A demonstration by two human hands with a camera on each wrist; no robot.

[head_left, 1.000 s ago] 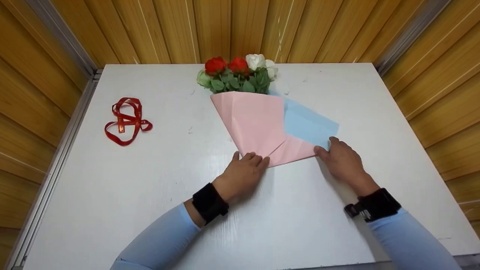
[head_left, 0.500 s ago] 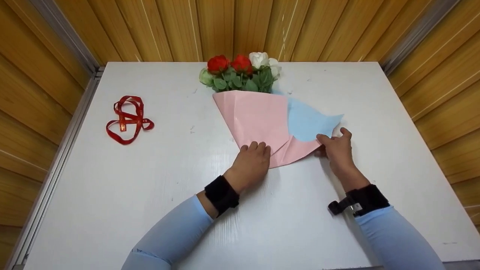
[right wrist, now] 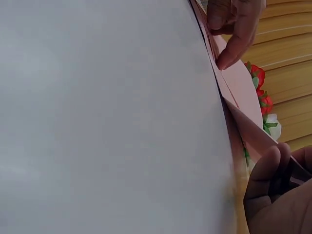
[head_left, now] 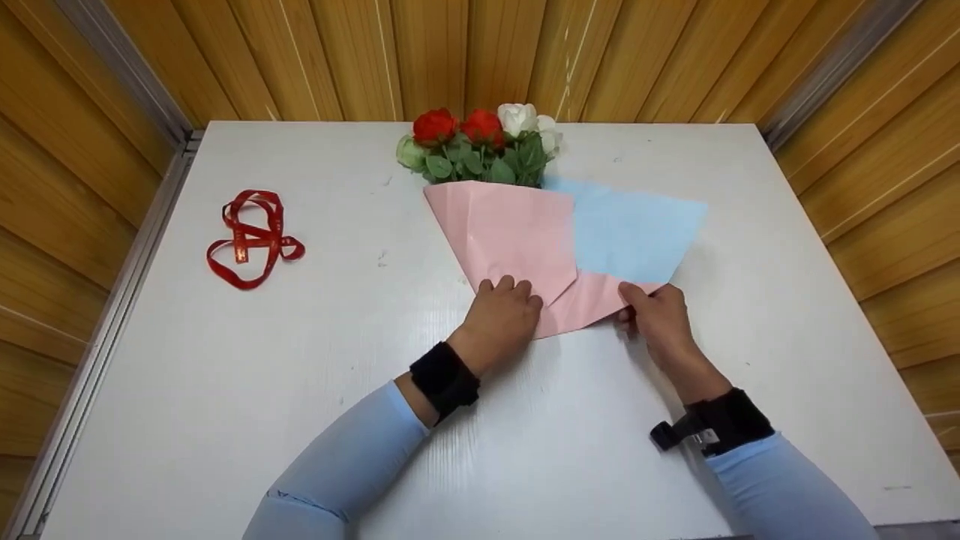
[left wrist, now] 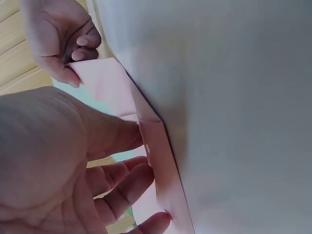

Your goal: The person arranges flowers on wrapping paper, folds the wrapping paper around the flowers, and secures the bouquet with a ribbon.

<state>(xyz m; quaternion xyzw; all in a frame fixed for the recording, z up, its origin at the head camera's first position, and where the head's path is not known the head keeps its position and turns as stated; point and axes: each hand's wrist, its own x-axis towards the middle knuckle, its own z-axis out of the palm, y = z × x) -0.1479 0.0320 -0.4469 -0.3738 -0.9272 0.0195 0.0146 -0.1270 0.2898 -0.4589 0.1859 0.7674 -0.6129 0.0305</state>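
Observation:
Pink wrapping paper (head_left: 517,232) with a light blue inner side (head_left: 637,232) is folded round a bunch of artificial roses (head_left: 480,146) in red, white and pale green. My left hand (head_left: 501,322) presses its fingertips on the folded lower part of the paper; in the left wrist view the thumb and fingers touch the pink fold (left wrist: 163,165). At the right side, my right hand (head_left: 660,319) pinches the paper's lower edge between thumb and fingers, and the right wrist view shows that edge lifted off the table. Paper and leaves hide the flower stems.
A looped red ribbon (head_left: 255,240) lies on the left part of the white table (head_left: 337,330). Wood-patterned panels (head_left: 487,60) stand behind the table and at both sides.
My right hand has shifted its grip inward along the pink lower edge. The blue flap first bent up at its outer corner, then spread out flat towards the upper right. My left hand stays on the fold.

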